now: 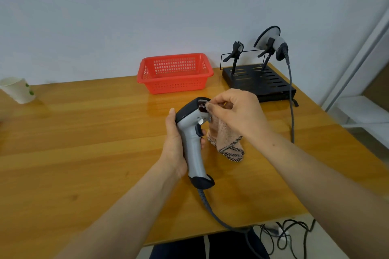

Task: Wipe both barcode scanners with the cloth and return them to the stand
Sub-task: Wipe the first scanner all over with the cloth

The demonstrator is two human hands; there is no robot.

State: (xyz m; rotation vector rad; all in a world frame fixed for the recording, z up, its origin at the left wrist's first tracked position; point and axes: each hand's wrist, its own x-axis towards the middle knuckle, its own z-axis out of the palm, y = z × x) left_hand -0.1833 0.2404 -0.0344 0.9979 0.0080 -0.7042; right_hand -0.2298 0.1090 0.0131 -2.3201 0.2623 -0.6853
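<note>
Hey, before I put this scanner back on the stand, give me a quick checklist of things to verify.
1. Grip: left hand wraps the scanner by its handle: ok.
2. Wiping: right hand pinches the cloth against the scan window: ok.
3. Free spot: left holder on the stand is empty: ok.
4. The other scanner sits in the right holder: ok; already wiped: cannot tell.
5. The cable free of snags where it leaves view: cannot tell.

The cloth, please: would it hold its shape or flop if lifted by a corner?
Probably floppy: the cloth droops in folds below the right hand pinching it. Likely light, since a pinch alone seems to carry it.
</note>
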